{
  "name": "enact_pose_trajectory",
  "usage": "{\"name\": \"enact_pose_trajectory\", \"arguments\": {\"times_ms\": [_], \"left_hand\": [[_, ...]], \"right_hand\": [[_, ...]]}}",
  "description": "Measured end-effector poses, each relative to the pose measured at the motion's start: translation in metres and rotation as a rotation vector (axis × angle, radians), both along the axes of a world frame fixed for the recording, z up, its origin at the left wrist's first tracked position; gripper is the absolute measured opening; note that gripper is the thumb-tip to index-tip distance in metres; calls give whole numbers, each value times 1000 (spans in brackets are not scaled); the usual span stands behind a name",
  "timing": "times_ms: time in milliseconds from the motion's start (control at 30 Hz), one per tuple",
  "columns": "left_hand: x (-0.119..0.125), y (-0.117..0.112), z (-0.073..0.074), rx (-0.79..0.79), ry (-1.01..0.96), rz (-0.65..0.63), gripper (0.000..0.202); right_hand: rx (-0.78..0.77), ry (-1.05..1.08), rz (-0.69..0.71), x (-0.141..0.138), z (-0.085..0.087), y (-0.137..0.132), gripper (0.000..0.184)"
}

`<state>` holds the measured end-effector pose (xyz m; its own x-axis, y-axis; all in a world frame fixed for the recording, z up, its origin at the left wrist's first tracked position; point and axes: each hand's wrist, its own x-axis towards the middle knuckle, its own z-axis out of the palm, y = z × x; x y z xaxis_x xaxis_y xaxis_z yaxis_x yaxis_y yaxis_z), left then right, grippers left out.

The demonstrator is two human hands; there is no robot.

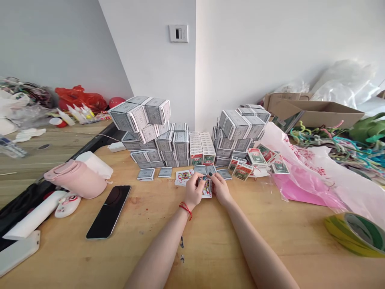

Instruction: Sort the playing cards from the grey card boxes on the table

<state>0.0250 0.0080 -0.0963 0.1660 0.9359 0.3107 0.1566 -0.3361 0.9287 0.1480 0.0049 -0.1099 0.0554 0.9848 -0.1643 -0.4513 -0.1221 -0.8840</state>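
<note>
Smooth forearms (255, 241), left hand (193, 190) and right hand (221, 188), fingers (215, 177) snug around flat, rectangular playing cards (207, 193) over stained wooden tabletop (141, 241)

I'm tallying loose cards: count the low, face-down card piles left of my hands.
2: the left pile, and the right pile beside it, nearer your left hand. Both lie on the table.

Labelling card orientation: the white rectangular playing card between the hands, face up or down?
Face up: the playing card between the left hand and right hand shows a multicoloured figure and red diamond.
</note>
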Motion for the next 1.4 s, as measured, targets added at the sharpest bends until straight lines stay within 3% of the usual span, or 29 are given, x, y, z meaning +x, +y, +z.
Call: {"name": "enact_pose_trajectory", "arguments": {"times_ms": [133, 233, 533, 933, 1100, 1400], "left_hand": [[-1, -2, 1, 43, 23, 7, 15], [0, -1, -1, 34, 25, 5, 17], [2, 4, -2, 49, 61, 74, 23], [0, 7, 1, 114, 95, 31, 24], [0, 7, 1, 97, 83, -6, 23], [2, 10, -5, 52, 94, 124, 11]], "right_hand": [[-36, 41, 199, 7, 5, -1, 31], [-13, 73, 255, 12, 7, -3, 31], [110, -53, 51, 10, -2, 1, 32], [128, -27, 187, 12, -1, 0, 24], [148, -120, 119, 9, -7, 0, 28], [267, -404, 27, 6, -6, 0, 27]]}}
